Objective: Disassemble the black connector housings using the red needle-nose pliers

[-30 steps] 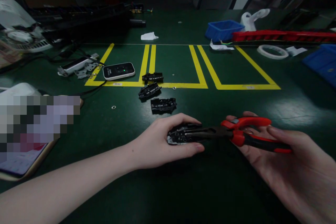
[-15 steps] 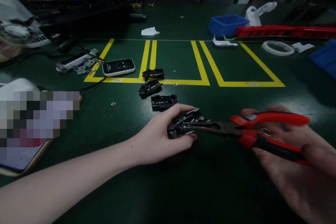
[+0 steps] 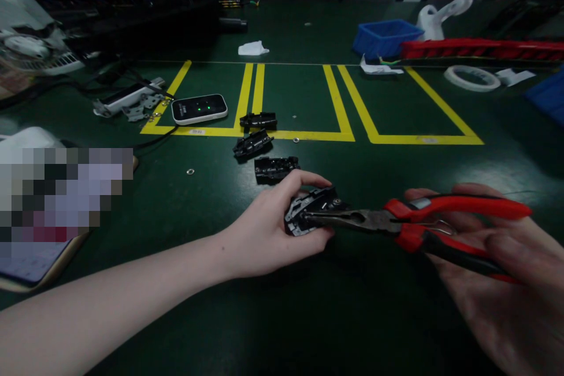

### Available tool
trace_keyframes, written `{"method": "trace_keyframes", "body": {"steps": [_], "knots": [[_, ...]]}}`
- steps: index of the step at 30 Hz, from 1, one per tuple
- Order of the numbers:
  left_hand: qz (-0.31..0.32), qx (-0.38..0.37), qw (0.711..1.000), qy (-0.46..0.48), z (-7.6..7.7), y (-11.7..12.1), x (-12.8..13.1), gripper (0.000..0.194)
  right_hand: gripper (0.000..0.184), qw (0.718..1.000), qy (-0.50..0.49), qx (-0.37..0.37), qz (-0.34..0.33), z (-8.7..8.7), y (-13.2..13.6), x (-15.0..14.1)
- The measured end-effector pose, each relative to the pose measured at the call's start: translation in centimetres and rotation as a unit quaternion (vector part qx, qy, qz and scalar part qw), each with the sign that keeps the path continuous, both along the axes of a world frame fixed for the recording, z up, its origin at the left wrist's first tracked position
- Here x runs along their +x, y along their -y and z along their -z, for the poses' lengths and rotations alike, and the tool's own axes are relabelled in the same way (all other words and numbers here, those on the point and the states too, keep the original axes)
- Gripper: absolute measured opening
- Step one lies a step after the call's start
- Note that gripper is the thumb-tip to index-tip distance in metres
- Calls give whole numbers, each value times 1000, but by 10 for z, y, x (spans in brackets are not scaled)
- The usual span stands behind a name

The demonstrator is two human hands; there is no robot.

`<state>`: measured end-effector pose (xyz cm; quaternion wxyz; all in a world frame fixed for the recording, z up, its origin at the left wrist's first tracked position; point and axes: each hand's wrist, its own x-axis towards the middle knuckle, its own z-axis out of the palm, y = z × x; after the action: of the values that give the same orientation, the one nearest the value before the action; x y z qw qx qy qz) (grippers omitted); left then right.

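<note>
Between the thumb and fingers of my left hand (image 3: 268,226) is a black plastic housing part (image 3: 297,211), its inner side facing up. My right hand (image 3: 493,264) is closed around the red and black handles of long-nose pliers (image 3: 374,219). The plier tips reach into the housing; whether they grip anything in there I cannot tell. Just beyond my left hand lie similar black parts, a near one (image 3: 275,169), a middle one (image 3: 252,144) and a far one (image 3: 258,121). A small metal ring (image 3: 296,140) rests to their right and another ring (image 3: 190,171) to their left.
Yellow tape outlines (image 3: 282,136) mark the green tabletop. A black and white device (image 3: 199,109) with green lights lies at left, beyond a phone (image 3: 53,247). At the back right are a blue bin (image 3: 385,39), a red rail (image 3: 480,50) and a tape roll (image 3: 471,78).
The housing has tilted slightly in my left hand, showing more of its inner side. The pliers have dipped a little at the tips, which stay inside it. The view has shifted slightly.
</note>
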<state>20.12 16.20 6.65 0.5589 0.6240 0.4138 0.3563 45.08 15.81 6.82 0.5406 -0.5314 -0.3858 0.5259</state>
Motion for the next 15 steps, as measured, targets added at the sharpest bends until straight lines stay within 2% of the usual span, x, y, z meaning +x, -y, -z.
{"method": "trace_keyframes", "body": {"steps": [5, 9, 15], "knots": [[7, 3, 1000, 2, 2, -1, 1, 44, 37, 1000, 10, 20, -3, -2, 3, 0], [16, 23, 1000, -1, 3, -1, 1, 57, 42, 998, 21, 61, -20, -4, 5, 0], [47, 48, 998, -14, -2, -1, -1, 59, 37, 996, 43, 80, -28, -3, 7, 4]]}}
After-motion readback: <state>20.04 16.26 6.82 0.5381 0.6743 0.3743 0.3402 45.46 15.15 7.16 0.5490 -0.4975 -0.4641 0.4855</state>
